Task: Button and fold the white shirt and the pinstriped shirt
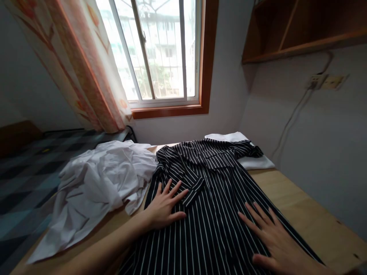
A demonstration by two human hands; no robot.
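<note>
A black garment with thin white stripes [212, 198] lies spread on a wooden table [309, 214], its collar toward the window. My left hand [164, 206] rests flat on its left side, fingers spread, just beside a folded short sleeve. My right hand [272, 236] lies flat on the lower right part of the garment, fingers stretched out. Neither hand holds anything.
A crumpled white cloth pile [97, 187] sits on the table's left, hanging over the edge. A folded white item [252, 160] lies behind the garment near the wall. A bed with a dark checked cover [31, 172] is at left. Window [160, 49], curtain [83, 65], shelf above right.
</note>
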